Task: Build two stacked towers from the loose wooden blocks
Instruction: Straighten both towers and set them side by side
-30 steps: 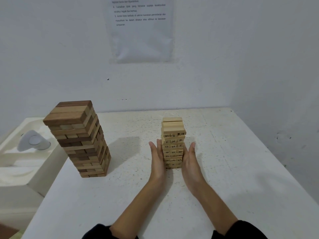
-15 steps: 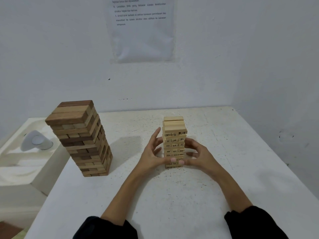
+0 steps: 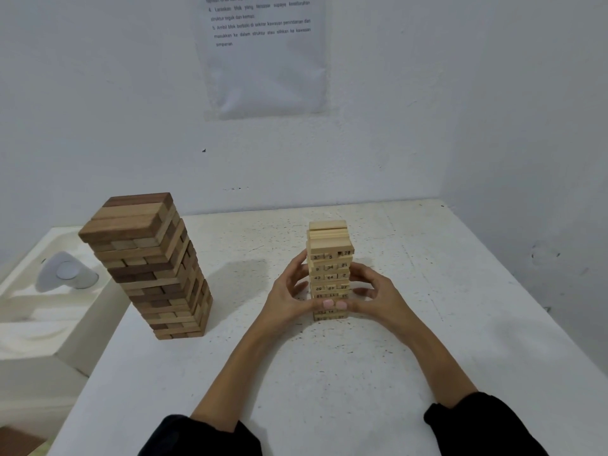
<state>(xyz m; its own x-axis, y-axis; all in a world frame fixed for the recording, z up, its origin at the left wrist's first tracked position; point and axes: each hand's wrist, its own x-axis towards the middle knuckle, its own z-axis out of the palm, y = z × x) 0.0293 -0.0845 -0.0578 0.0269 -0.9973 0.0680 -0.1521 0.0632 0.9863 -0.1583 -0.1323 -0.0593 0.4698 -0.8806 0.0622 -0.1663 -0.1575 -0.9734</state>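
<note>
While left hand [image 3: 284, 297] and right hand [image 3: 381, 292] clamp fingers [image 3: 294, 266] round pale tower [image 3: 329, 245], dark tower [image 3: 151, 268] stands complete; no loose blocks visible; task likely near done.

A bare test room: a printed instruction sheet [image 3: 263, 54] taped to a white wall [image 3: 98, 93] above a speckled table [image 3: 427, 291].

The counter [image 3: 329, 383] is white with fine dark speckles, and its far edge meets the wall [image 3: 98, 110]. Two things stand directly on it, well apart. The brown tower [image 3: 154, 268], made of mixed dark and light wood, rises near the left edge. The pale tower [image 3: 329, 245], slimmer and with numbers printed on its blocks, stands upright near the middle.
</note>
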